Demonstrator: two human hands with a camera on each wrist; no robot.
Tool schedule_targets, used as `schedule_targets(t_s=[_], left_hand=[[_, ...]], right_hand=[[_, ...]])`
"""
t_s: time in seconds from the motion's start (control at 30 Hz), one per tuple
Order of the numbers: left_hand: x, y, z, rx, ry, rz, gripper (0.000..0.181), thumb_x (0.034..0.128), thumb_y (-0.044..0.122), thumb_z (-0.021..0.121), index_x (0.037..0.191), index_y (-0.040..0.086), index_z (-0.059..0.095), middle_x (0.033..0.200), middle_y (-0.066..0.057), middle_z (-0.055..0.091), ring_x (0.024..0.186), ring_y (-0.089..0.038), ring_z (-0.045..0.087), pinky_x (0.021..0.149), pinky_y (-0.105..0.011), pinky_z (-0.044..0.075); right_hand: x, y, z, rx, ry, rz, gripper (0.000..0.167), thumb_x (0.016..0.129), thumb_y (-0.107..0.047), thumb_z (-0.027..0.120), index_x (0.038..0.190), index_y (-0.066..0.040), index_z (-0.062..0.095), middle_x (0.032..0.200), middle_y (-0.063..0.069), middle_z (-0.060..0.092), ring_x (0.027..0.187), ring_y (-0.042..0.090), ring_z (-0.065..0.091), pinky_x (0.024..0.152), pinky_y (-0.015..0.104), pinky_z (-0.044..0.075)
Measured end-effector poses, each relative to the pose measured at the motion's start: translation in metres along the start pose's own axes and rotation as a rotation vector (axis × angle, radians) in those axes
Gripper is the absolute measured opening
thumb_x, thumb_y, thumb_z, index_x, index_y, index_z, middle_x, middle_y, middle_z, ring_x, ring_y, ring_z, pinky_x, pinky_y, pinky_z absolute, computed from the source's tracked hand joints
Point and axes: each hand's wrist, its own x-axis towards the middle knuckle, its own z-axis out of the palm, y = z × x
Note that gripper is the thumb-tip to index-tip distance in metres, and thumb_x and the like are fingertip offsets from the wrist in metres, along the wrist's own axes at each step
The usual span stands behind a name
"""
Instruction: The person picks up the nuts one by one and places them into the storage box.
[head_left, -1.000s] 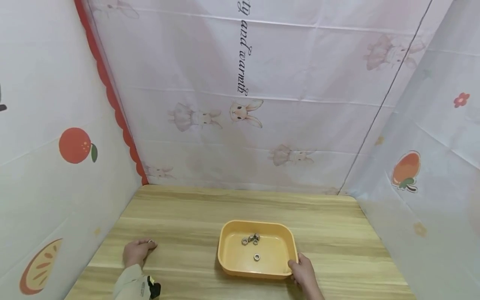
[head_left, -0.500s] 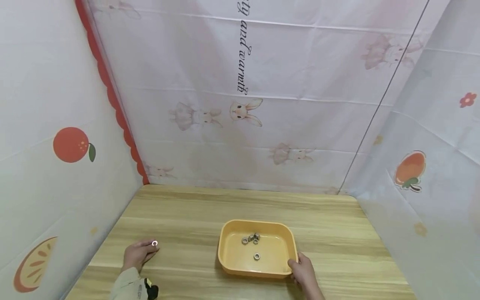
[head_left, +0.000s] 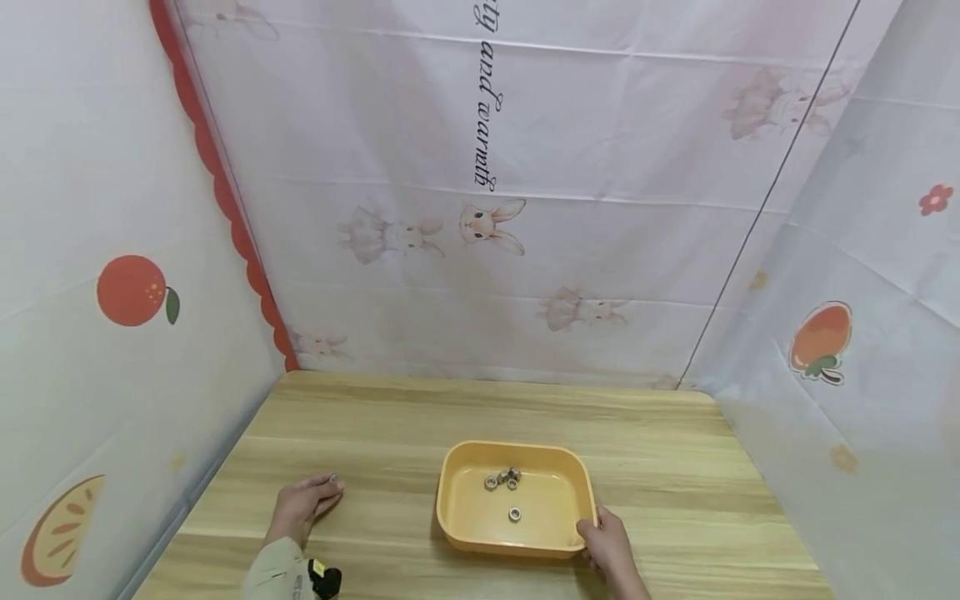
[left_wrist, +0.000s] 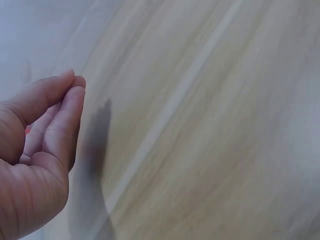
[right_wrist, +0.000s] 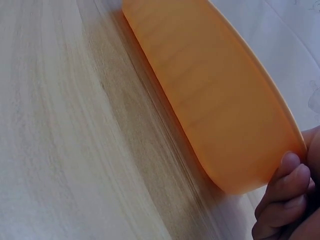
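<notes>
On the left of the table, my left hand (head_left: 300, 504) pinches a small metal nut (head_left: 333, 478) between its fingertips. The left wrist view shows the thumb and fingers (left_wrist: 75, 107) meeting, and the nut is hidden there. A yellow rectangular tray (head_left: 450, 533) stands to the right of that hand, well apart from it. My right hand (head_left: 609, 546) grips the tray's front right corner, thumb over the rim and fingers outside against the wall (right_wrist: 215, 110). Inside the tray, several hex nuts cluster toward the back, and a single nut (head_left: 514, 515) lies nearer the front.
The wood-grain table (head_left: 360, 433) is enclosed by printed cloth at the back (head_left: 420, 333) and on both sides. A black wrist device (head_left: 326, 579) sits on the left sleeve (head_left: 273, 571).
My left hand has moved a little to the right with the nut, which showed more plainly half a second ago. The right hand and tray have stayed in place.
</notes>
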Motion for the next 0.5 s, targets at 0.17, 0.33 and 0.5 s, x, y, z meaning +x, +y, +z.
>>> schedule_targets(t_s=[0.17,0.33,0.5], left_hand=[[-0.004,0.001,0.015,0.028,-0.037,0.031,0.051,0.0756,-0.015,0.066,0.121,-0.021,0.045,0.111,-0.030,0.057,0.088,-0.027,0.065,0.077,-0.031,0.052],[-0.012,0.001,0.028,0.054,-0.066,0.030,0.045,0.0763,-0.015,0.065,0.117,-0.023,0.047,0.106,-0.029,0.060,0.085,-0.026,0.065,0.076,-0.032,0.053],[-0.018,-0.002,0.044,0.070,-0.083,0.040,0.038,0.0781,-0.013,0.064,0.112,-0.023,0.050,0.098,-0.028,0.062,0.086,-0.030,0.065,0.076,-0.035,0.053]], right_hand=[[0.000,-0.003,-0.001,-0.008,-0.006,-0.006,0.027,0.080,-0.004,0.049,0.103,0.009,0.054,0.051,0.004,0.049,0.040,0.012,0.042,0.035,0.021,0.034],[-0.001,-0.003,-0.001,-0.015,-0.006,0.009,0.024,0.079,-0.004,0.049,0.100,0.008,0.054,0.050,0.003,0.048,0.039,0.011,0.041,0.034,0.020,0.034],[-0.001,-0.003,-0.002,-0.022,-0.006,0.009,0.030,0.079,-0.005,0.049,0.104,0.009,0.054,0.050,0.003,0.048,0.039,0.012,0.042,0.035,0.021,0.034]])
